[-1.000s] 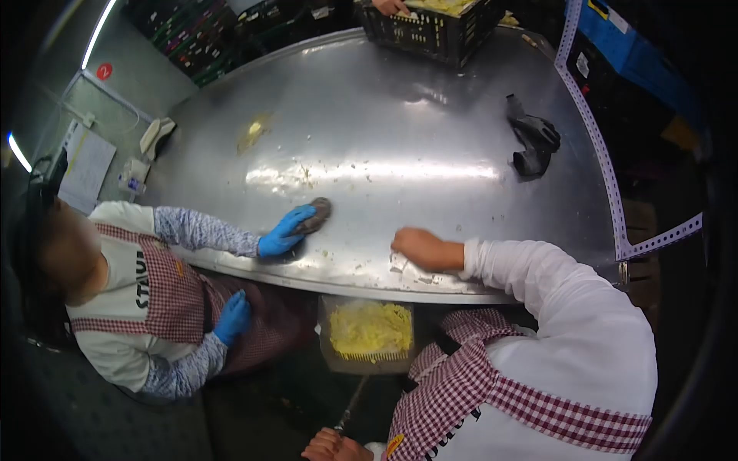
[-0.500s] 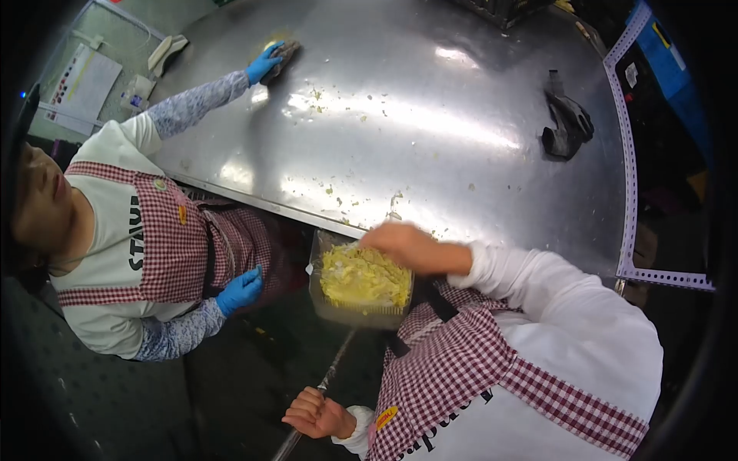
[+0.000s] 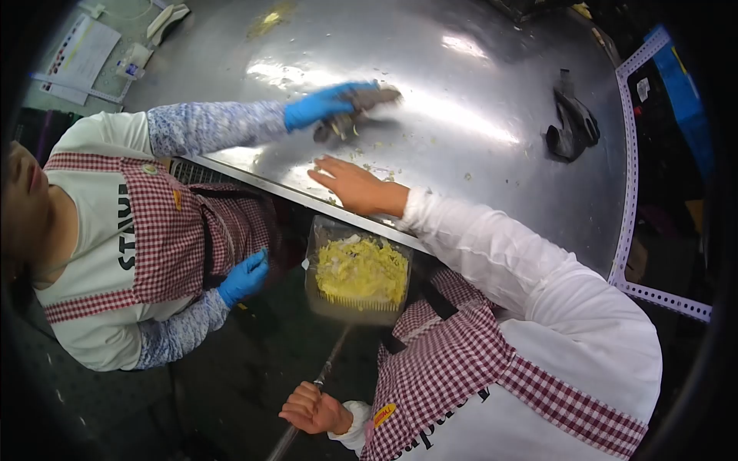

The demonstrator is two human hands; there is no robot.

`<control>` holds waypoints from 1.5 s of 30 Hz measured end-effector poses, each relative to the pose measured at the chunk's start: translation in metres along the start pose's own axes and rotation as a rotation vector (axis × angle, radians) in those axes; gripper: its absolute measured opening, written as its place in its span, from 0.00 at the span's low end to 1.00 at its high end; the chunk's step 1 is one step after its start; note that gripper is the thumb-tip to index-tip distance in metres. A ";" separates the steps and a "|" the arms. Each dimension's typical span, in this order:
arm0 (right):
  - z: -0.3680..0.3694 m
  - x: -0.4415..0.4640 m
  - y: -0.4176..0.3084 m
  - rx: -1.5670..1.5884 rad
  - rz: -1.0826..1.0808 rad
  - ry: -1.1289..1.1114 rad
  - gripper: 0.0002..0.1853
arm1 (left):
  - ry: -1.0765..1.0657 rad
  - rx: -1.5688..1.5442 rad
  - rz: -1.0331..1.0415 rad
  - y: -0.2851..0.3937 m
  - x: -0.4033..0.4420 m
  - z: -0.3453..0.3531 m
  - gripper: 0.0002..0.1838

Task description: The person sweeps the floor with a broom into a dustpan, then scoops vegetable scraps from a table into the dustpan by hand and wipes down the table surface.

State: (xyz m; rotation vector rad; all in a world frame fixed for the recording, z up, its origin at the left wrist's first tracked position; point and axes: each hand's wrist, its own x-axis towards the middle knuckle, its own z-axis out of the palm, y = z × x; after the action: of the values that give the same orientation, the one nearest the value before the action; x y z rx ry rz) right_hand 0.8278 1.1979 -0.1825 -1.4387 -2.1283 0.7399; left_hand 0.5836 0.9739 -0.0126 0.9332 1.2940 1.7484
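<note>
My left hand [image 3: 317, 409] is closed around the long handle [image 3: 332, 361] of what looks like a long-handled dustpan. Its clear pan [image 3: 317, 296], with a row of teeth inside, sits just below the table edge. Yellow shredded scraps [image 3: 363, 269] fill much of it. Bare and palm down, my right hand [image 3: 357, 187] is over the near edge of the metal table [image 3: 484, 100], fingers extended, near small scraps. Beyond it, a co-worker's blue-gloved hand [image 3: 327, 105] presses a grey cloth [image 3: 369, 100] on the tabletop, with scraps beside it.
A co-worker in a checked apron [image 3: 157, 230] stands at the left, the other gloved hand [image 3: 244, 278] lowered. A black object [image 3: 570, 127] lies on the table's right side. A perforated metal frame [image 3: 626, 177] runs along the right. Papers [image 3: 81, 58] are at upper left.
My right hand has moved from above the dustpan up over the table. The co-worker's hand has brought the cloth from the far left toward my hand. My left hand stays on the handle.
</note>
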 end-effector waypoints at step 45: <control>-0.130 -0.243 0.051 -0.457 0.392 -0.019 0.57 | -0.138 -0.168 0.123 -0.018 -0.029 -0.038 0.24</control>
State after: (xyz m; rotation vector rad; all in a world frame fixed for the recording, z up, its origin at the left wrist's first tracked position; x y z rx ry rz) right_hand 1.0297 1.0087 -0.1380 -2.1358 -2.1425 0.4046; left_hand 0.5656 0.9360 -0.0420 1.0351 1.0033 1.8208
